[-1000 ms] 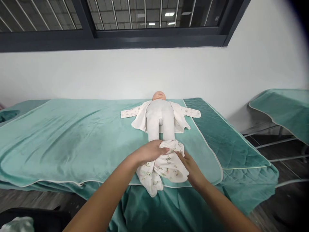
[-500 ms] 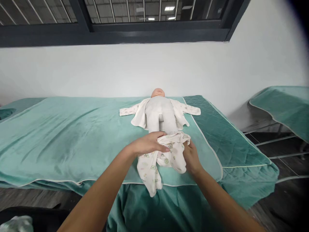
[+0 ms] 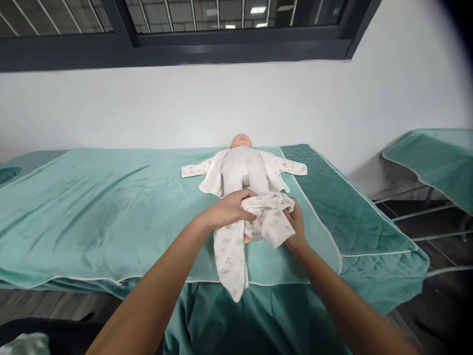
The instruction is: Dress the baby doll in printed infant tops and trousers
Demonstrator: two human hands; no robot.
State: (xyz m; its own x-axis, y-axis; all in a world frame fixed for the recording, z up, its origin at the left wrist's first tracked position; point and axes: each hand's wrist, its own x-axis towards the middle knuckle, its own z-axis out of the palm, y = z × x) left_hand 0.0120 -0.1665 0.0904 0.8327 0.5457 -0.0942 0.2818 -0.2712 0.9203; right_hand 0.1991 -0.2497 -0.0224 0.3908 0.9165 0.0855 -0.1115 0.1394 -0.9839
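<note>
A baby doll (image 3: 244,162) with a grey-white body lies on its back, its head toward the wall. Under it a white patterned top (image 3: 212,177) is spread open, sleeves out to both sides. White patterned pants (image 3: 229,256) are bunched around the doll's lower legs, one pant leg hanging toward the near edge. My left hand (image 3: 232,209) grips the bunched cloth from the left, thumb on top. On the right side, my right hand (image 3: 296,224) holds the same cloth, its fingers partly hidden by the fabric. A bit of the doll's foot (image 3: 247,239) shows below the cloth.
The doll lies on a light green cover (image 3: 111,212) over a bed, with a darker quilted part (image 3: 343,212) at right. Behind is a white wall (image 3: 166,108) below a barred window. Another green-covered surface (image 3: 436,158) and metal rails (image 3: 424,212) stand at right.
Both hands have moved slightly up the doll's legs with the bunched pants. The right pant leg is lifted and shows a squarer end, and part of a foot has come into view.
</note>
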